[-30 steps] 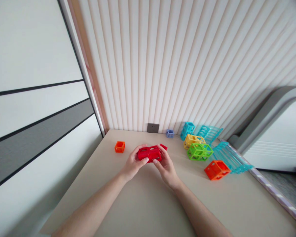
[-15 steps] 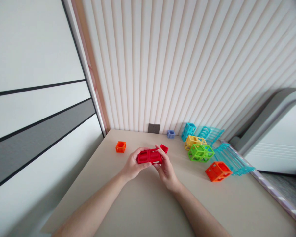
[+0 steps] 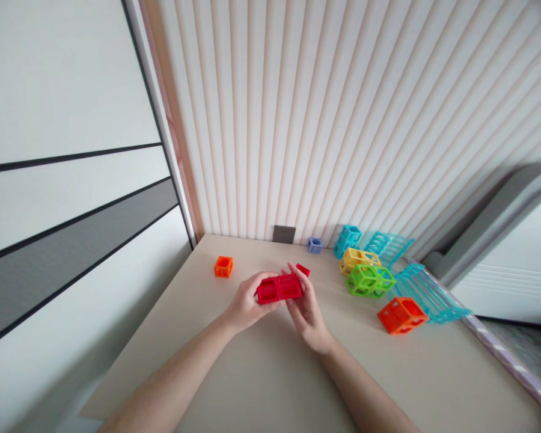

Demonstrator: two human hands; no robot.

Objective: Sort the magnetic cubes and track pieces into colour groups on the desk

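Note:
My left hand (image 3: 244, 307) and my right hand (image 3: 307, 309) both grip a red open-frame block piece (image 3: 278, 288), held just above the beige table (image 3: 261, 373) near its middle. The piece looks like two hollow cubes side by side. My left fingers wrap its left end and my right fingers hold its right end. A small red piece (image 3: 303, 269) lies on the table just behind my right fingertips.
A small orange cube (image 3: 223, 266) sits to the left. To the right lie a larger orange frame cube (image 3: 403, 314), green (image 3: 368, 279), yellow (image 3: 357, 258) and teal frame cubes (image 3: 348, 239), a small blue cube (image 3: 315, 245) and teal ribbed panels (image 3: 426, 291). The ribbed wall holds a socket (image 3: 284, 234).
My hands have turned the red piece so its closed side faces me, and they sit slightly lower and to the right. The view has shifted a little.

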